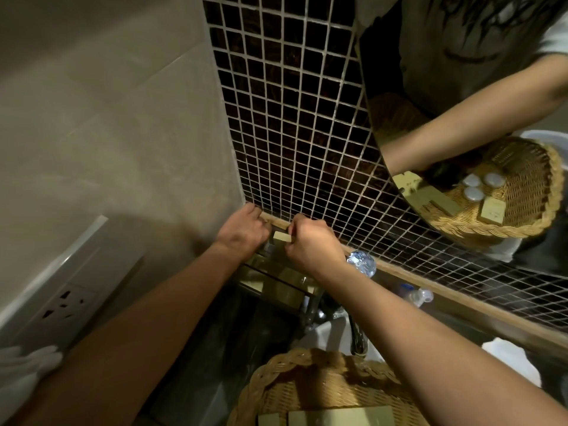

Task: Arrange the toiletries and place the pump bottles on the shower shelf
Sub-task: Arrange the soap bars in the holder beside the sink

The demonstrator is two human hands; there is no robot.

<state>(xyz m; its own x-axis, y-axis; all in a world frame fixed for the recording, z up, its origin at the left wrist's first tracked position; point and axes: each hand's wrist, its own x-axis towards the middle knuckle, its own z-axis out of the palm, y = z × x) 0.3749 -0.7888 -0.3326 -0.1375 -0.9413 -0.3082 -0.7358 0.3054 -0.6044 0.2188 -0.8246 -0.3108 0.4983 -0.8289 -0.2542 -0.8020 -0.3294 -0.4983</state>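
My left hand and my right hand are close together at the back corner of the counter, against the dark mosaic wall. Between them sits a small beige toiletry box, pinched by the fingers of both hands. Below the hands lies a dark tray with more beige boxes in it. A wicker basket at the bottom edge holds flat beige toiletry packets. No pump bottle is visible.
Two plastic water bottles stand along the wooden ledge. A chrome tap rises over the white basin. A mirror reflects the basket and an arm. A wall socket and white towel are left.
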